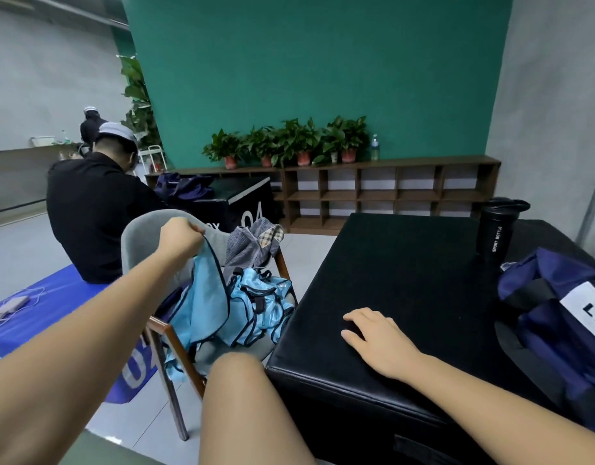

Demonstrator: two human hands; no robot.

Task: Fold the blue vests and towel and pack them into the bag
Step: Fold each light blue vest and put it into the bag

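While nothing looks folded or packed yet, left hand (180, 237) pinches light-blue dark-trimmed fabric vest (202, 297) above grey chair (138, 236); more vests heaped (259, 297) there. Right hand (373, 333) flat on black padded box (406, 263). Navy fabric bag (551, 297) beside it.

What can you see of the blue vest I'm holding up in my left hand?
The blue vest is light blue, thin-looking fabric edged with dark navy binding. The left hand grips its top edge and holds it up, so it hangs unfolded in loose folds in front of the back of the grey chair. Its lower end drapes over the chair's wooden frame, and one side touches the heap of other vests on the seat.
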